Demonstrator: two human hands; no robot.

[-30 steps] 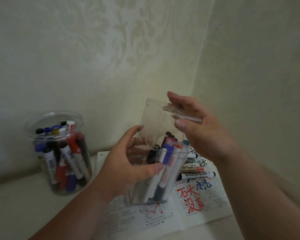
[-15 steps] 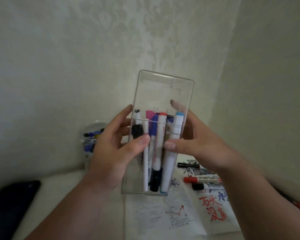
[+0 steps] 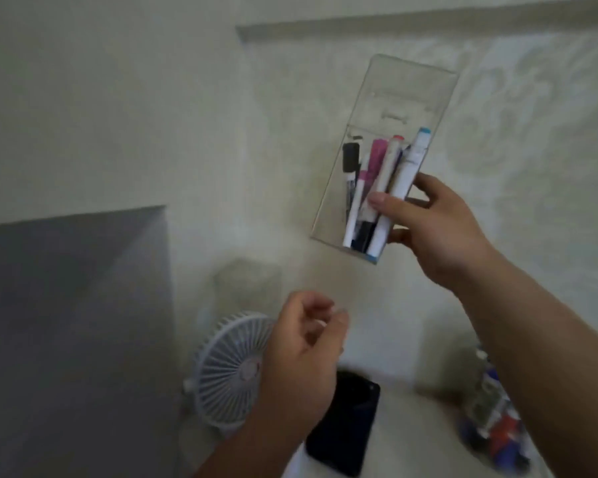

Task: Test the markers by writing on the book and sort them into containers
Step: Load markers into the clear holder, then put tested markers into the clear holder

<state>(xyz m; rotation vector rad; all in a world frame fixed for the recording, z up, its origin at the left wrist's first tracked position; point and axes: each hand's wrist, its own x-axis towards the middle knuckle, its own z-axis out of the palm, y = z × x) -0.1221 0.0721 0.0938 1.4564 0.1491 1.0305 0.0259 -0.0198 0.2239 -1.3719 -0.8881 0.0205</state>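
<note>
Gripping the clear box (image 3: 404, 98) near its lower right corner, the right hand (image 3: 439, 229) holds it up in front of the pale wall (image 3: 118, 98). The thumb presses on the front face and the fingers curl round the back. The box leans with its top to the right. Markers (image 3: 377, 181) stand inside it, bunched toward its right side: one with a black cap, a pink one, one with a red tip and one with a blue cap reaching highest.

Below and left of the box, the left hand (image 3: 301, 357) hangs in the air, well apart from it. Its fingers are loosely curled toward the thumb and nothing shows in them, though the hand is blurred.

Further below the box, a white fan (image 3: 228, 367) sits partly behind the left hand, with a black phone (image 3: 346, 429) lying just to its right. Down to the right of the box, a jar (image 3: 494, 426) of markers is partly hidden by the right forearm and blurred. Far left of the box is a grey panel (image 3: 73, 322).
</note>
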